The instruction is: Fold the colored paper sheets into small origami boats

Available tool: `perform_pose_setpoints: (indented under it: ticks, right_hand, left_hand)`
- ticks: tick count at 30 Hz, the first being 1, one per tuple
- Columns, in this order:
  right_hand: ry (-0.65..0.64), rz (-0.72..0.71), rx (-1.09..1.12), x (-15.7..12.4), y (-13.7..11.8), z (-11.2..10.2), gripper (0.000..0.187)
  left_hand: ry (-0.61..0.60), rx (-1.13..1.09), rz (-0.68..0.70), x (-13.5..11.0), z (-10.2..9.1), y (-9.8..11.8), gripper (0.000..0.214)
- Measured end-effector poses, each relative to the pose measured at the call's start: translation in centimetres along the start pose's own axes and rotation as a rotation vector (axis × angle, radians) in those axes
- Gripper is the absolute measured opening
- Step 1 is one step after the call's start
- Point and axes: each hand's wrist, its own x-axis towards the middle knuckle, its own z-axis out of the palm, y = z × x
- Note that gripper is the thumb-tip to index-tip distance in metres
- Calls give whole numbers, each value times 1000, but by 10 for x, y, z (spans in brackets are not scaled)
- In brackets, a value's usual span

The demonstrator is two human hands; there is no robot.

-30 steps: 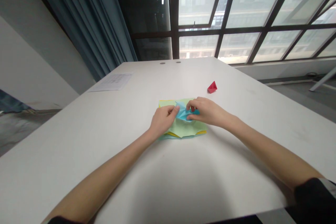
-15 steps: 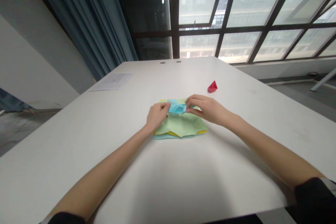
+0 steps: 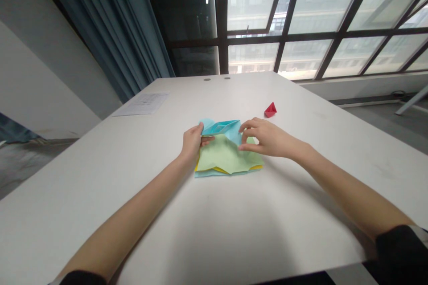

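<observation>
A light blue folded paper (image 3: 230, 129) is held up over a stack of coloured sheets. My left hand (image 3: 193, 141) pinches its left end, thumb on top and fingers underneath. At its right edge is my right hand (image 3: 264, 138), thumb and fingers curved and apart; the fingertips are close to the paper, and whether they touch it I cannot tell. The pale green sheet (image 3: 229, 156) lies on top of the stack, with yellow and light blue edges showing below it.
A small red folded paper piece (image 3: 270, 110) sits on the white table (image 3: 214, 227) beyond my right hand. A printed sheet (image 3: 142, 104) lies at the far left. Behind the table are a blue curtain (image 3: 110, 22) and large windows.
My left hand has moved left with the blue paper, which now looks wider and more opened out. The fingers of my right hand have spread from their pinch on its right end.
</observation>
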Motion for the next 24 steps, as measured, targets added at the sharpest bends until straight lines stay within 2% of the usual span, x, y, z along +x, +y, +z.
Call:
perform_pose_setpoints:
  ticks: [4,6,8,17,24]
  right_hand:
    - [165,120,121,2,0,-7,30]
    - [224,176,164,3,1,-8,24]
    - [227,195,201,4,2,-6,18]
    - [45,251,327,6,-2,2,22]
    - [-49,299,627,5,9,7,31]
  left_hand:
    - [-142,145,210,-7,0,-2,36]
    - [-217,193,281,-14,2,0,41]
    - [-279,209,317,-22,4,2,43]
    - [-404,151,204,-42,15,9,45]
    - [-447,125,122,-47,16,10,43]
